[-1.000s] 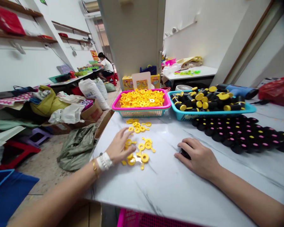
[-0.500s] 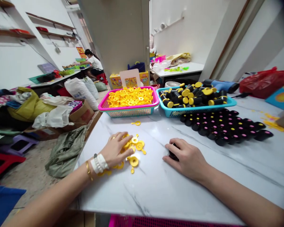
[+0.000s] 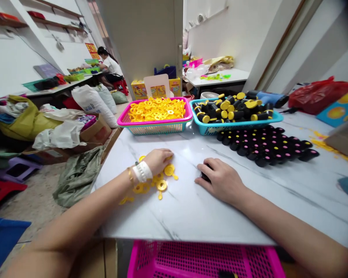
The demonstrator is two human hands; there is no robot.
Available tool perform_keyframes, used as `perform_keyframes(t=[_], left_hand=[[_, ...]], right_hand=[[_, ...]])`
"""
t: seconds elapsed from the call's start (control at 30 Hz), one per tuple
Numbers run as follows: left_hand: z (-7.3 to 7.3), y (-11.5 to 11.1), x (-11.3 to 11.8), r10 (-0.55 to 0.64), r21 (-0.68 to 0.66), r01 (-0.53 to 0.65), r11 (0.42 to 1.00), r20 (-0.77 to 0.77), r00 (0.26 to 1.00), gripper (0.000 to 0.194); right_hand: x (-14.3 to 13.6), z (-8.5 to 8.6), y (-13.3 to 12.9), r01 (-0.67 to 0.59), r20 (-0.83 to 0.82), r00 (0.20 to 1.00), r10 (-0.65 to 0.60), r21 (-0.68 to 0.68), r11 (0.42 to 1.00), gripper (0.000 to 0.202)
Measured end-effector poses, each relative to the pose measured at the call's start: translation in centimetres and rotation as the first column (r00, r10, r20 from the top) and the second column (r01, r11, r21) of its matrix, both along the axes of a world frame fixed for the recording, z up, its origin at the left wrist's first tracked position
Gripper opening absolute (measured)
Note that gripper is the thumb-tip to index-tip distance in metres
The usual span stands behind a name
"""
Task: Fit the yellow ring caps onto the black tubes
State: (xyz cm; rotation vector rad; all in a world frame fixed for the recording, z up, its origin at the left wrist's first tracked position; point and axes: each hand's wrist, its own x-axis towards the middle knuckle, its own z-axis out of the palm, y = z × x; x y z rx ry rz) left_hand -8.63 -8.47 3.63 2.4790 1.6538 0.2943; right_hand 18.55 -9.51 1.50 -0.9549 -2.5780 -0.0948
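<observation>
Over a loose pile of yellow plastic ring pieces (image 3: 161,185), each with a small tab, lies my left hand (image 3: 158,160). Its fingers are drawn together, and a bit of yellow shows at the fingertips; the rest of that piece is hidden. My right hand (image 3: 219,178) rests on the table with its fingers wrapped round a small black cylinder (image 3: 205,177), mostly covered by the hand. Several similar black cylinders (image 3: 261,148), with pink or yellow dots on top, stand in rows to the right.
A pink-rimmed basket (image 3: 123,120) heaped with yellow rings stands behind the hands. Beside it, a blue basket (image 3: 203,129) holds black cylinders with yellow caps. A pink basket (image 3: 162,266) sits below the table's front edge. Farther off, a person (image 3: 111,67) sits working.
My left hand has moved forward and right across the yellow rings, its spread fingers now closed together. My right hand keeps the black cylinder. The view has tipped down, showing more of the pink basket below.
</observation>
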Motion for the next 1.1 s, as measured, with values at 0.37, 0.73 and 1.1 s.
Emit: perform_keyframes(t=[0.37,0.73,1.1], left_hand=[[2.0,-6.3,2.4,0.07,0.365,-0.184,0.913,0.305,0.95,0.013],[2.5,-15.7,12.7,-0.138,0.148,0.031,0.989,0.801,0.582,0.018],[-0.7,-6.8,12.7,0.143,0.146,-0.266,0.953,0.559,0.817,0.057]], right_hand=[[1.0,1.2,0.7,-0.106,-0.225,0.971,0.083,-0.092,0.99,0.067],[4.5,3.7,-11.3,-0.669,-0.685,0.633,-0.362,-0.718,0.189,0.027],[8.7,1.0,-8.1,-0.25,-0.531,0.711,-0.461,-0.804,0.539,0.015]])
